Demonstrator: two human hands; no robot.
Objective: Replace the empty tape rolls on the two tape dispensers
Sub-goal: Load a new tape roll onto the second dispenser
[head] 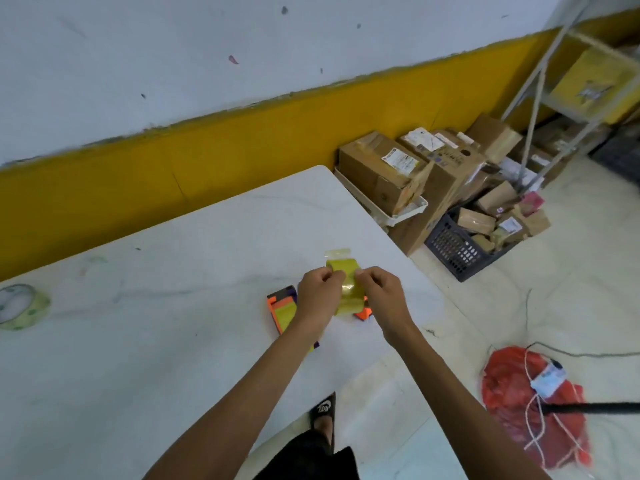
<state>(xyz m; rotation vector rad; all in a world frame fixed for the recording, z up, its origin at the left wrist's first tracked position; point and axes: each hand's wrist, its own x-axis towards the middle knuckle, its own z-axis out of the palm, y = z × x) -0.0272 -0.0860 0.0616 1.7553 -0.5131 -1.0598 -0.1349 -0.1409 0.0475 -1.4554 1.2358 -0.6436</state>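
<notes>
Both my hands meet over the right part of the white table (173,341). My left hand (320,292) and my right hand (379,294) pinch a yellowish tape roll (346,289) between their fingertips, with a loose clear tape end sticking up at its far side. Under my hands lie two orange and purple tape dispensers: one (282,311) left of my left wrist with yellow tape on it, the other (363,311) mostly hidden beneath the roll. A second clear tape roll (20,306) lies flat at the table's far left.
Cardboard boxes (384,168) and a dark crate of parcels (460,249) stand on the floor past the table's right corner. A metal rack (540,98) rises at the far right. A red bag with string (530,403) lies on the floor, near my sandalled foot (323,410).
</notes>
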